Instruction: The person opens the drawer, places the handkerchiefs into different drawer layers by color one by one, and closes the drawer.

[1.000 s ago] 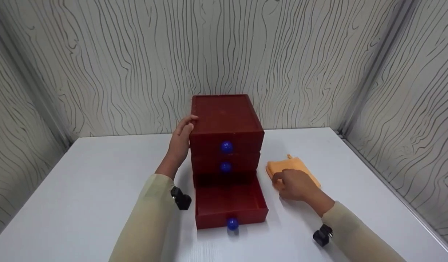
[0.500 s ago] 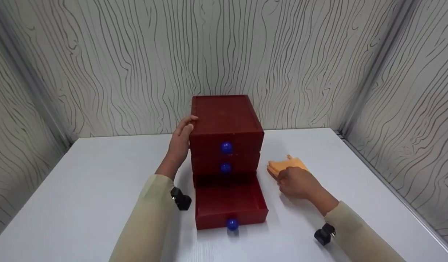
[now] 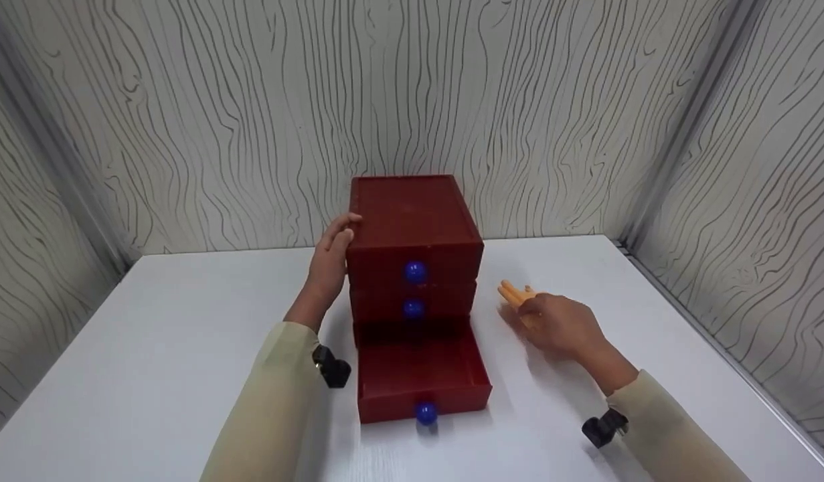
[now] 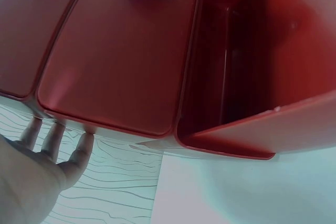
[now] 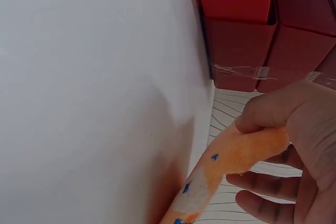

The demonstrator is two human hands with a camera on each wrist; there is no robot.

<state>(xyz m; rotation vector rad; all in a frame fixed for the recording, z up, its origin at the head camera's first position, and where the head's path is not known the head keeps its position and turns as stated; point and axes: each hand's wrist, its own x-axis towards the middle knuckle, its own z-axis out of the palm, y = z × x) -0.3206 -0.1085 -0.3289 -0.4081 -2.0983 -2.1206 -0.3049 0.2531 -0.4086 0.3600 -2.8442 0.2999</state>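
A red chest of small drawers [image 3: 412, 211] stands in the middle of the head view, with round blue knobs. Its bottom drawer [image 3: 388, 406] is pulled out, and nothing shows inside it. My left hand [image 3: 326, 268] rests against the chest's left side; in the left wrist view its fingers [image 4: 79, 156] touch that wall. To the right of the chest, my right hand [image 3: 567, 329] pinches a folded orange cloth [image 3: 513, 293] between thumb and fingers. The right wrist view shows blue and white patches on the cloth [image 5: 231, 153], lifted off the table.
Under everything lies a white table [image 3: 204, 355]. Panels with a wood-grain line pattern [image 3: 251, 120] stand at the back and sides. Clear tape [image 5: 236, 70] runs along the chest's right side. Both sleeves carry a small black wrist camera [image 3: 333, 367].
My right hand has taken hold of the orange cloth, bunched it and raised it from the table. The left hand and the pulled-out drawer stay where they were.
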